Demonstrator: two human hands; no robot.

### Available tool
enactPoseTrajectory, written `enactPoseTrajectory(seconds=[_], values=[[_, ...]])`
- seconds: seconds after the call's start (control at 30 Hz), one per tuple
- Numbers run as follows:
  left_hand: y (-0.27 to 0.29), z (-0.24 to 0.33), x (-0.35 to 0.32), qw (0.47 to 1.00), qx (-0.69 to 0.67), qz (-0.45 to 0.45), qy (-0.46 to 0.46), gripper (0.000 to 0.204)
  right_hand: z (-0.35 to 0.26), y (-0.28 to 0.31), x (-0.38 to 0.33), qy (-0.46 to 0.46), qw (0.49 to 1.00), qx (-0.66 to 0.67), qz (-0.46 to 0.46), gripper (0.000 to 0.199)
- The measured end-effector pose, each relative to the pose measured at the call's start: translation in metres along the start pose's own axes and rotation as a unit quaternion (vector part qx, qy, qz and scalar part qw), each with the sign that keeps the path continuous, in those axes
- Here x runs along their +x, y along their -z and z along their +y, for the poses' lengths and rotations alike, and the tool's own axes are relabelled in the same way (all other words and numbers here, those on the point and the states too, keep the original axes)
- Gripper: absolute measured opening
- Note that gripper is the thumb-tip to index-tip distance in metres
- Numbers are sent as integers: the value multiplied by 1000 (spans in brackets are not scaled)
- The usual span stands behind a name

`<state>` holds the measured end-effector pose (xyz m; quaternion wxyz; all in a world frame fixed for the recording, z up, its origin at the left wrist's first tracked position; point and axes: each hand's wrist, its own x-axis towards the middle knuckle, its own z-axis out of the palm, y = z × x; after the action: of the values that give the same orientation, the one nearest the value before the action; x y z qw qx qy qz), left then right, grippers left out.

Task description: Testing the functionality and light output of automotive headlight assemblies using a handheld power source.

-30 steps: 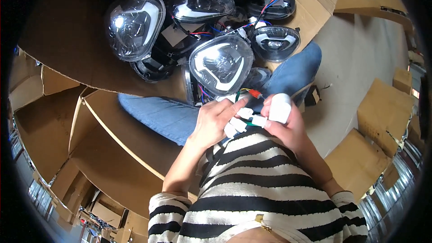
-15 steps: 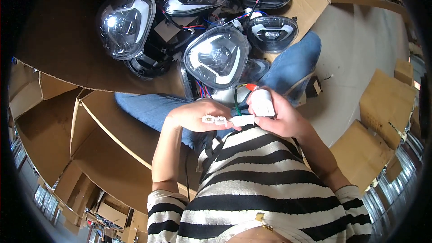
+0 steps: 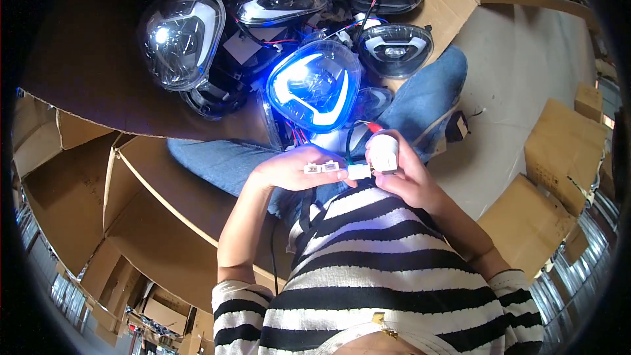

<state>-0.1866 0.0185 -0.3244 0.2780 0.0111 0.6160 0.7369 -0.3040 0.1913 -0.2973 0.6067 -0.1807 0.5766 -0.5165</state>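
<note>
My left hand (image 3: 294,167) is closed on white plastic wire connectors (image 3: 322,167), which stick out over its fingers. Right by its thumb, between both hands, sits another white connector block (image 3: 359,171). A white cylinder-shaped piece (image 3: 384,152) is gripped in my right hand (image 3: 411,181), whose fingers also come up to that block; a red part (image 3: 374,127) shows just beyond. Past my hands, a rounded triangular headlight (image 3: 314,87) with a clear lens rests near my legs, and its light strip glows bright blue. Wires beneath my hands are partly hidden.
Several unlit headlights, such as one at the left (image 3: 184,41) and one at the right (image 3: 396,50), lie in a large cardboard box (image 3: 105,85) with red and blue wires among them. Another open carton (image 3: 171,190) stands at my left, and cardboard pieces (image 3: 532,190) lie at the right.
The middle headlight has gone from unlit white to glowing blue. Both hands have shifted slightly, and less of the block between them shows.
</note>
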Motion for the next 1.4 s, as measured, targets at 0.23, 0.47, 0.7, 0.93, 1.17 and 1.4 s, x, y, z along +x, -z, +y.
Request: enactPoseTrajectory(seconds=[0.23, 0.47, 0.7, 0.93, 1.17, 1.4], values=[[-7, -5, 3, 992, -28, 69, -101, 30, -2, -4, 3, 7, 997, -40, 58, 38], [-11, -10, 4, 998, 11, 65, 24, 27, 19, -2, 2, 134, 962, -200, 129, 40], [-21, -2, -1, 962, 221, 156, -41, 27, -1, 8, -1, 36, 995, -37, 86, 30], [-50, 0, -17, 875, 75, 477, -38, 35, -15, 40, -18, 60, 980, 28, 186, 19], [-73, 43, -69, 801, -133, 449, -373, 41, -19, 48, -26, 98, 977, 65, 178, 15], [-76, 84, -60, 789, -117, 599, -67, 28, -9, 56, -30, 116, 981, 39, 153, 15]])
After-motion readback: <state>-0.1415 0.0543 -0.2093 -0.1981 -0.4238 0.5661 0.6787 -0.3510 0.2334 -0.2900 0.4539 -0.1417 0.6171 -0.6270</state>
